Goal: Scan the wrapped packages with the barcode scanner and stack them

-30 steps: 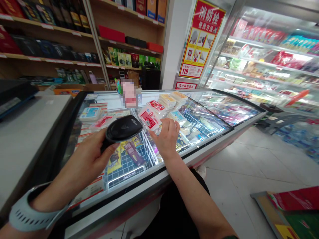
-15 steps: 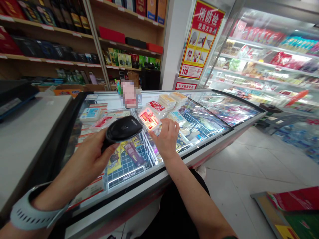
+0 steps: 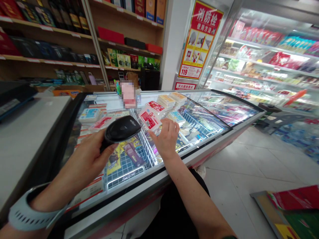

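Note:
My left hand (image 3: pixel 91 151) is wrapped round a black handheld scanner (image 3: pixel 122 128), its head pointing right. Just beyond the scanner's tip is a clear package with a red and white label (image 3: pixel 149 120), tilted toward me. My right hand (image 3: pixel 166 136) grips the right edge of this package between thumb and fingers. Behind it lies another red-labelled package (image 3: pixel 156 106). Packs with yellow labels (image 3: pixel 166 100) are stacked farther back on the freezer's glass top, and a blue-labelled pack (image 3: pixel 177 116) is right of my fingers.
Under the glass of the chest freezer (image 3: pixel 199 153) are wire baskets with wrapped goods. More packs (image 3: pixel 89 114) lie at its left. A grey counter (image 3: pixel 32 132) stands left. Boxes (image 3: pixel 291 199) sit at the lower right, and a lit refrigerated shelf (image 3: pixel 269 63) is behind.
The bright red glow on the package label is gone, and its print now shows plainly. Both hands keep nearly the same place and hold.

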`<state>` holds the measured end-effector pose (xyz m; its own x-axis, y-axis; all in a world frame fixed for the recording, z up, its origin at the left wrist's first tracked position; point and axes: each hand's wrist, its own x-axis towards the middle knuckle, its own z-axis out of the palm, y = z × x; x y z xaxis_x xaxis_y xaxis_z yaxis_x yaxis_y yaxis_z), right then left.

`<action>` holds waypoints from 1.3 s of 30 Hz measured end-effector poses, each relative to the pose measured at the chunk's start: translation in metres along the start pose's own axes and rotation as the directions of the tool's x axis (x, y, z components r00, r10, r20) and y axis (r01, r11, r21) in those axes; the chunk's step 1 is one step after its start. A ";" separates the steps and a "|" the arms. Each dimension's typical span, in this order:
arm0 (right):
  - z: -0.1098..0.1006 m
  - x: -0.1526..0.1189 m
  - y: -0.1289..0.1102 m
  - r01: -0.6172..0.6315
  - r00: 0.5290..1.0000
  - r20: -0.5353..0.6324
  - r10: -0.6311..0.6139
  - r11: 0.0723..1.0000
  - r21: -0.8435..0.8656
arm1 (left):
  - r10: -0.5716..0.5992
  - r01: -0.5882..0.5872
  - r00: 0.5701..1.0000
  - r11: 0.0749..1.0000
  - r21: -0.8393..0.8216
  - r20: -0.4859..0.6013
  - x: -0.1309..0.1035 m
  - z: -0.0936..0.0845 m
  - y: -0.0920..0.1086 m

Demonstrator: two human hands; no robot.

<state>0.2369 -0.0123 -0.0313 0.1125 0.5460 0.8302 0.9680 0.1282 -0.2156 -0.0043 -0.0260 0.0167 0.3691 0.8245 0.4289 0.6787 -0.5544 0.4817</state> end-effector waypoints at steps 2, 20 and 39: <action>0.001 0.000 0.001 -0.002 1.000 -0.012 0.002 1.000 0.004 | 0.006 -0.006 1.000 1.000 0.000 -0.019 0.001 -0.002 0.001; 0.007 0.011 0.011 -0.016 0.999 -0.039 0.016 1.000 -0.005 | 0.022 -0.023 1.000 0.999 -0.029 -0.018 -0.004 -0.013 0.013; 0.007 0.010 0.011 -0.001 0.995 -0.099 0.002 1.000 0.004 | 0.059 -0.059 0.998 0.998 -0.002 0.005 -0.004 -0.009 0.003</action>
<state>0.2468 0.0004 -0.0293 0.1359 0.4620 0.8764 0.9669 0.1309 -0.2189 -0.0098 -0.0318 0.0235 0.4115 0.7910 0.4528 0.6549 -0.6021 0.4568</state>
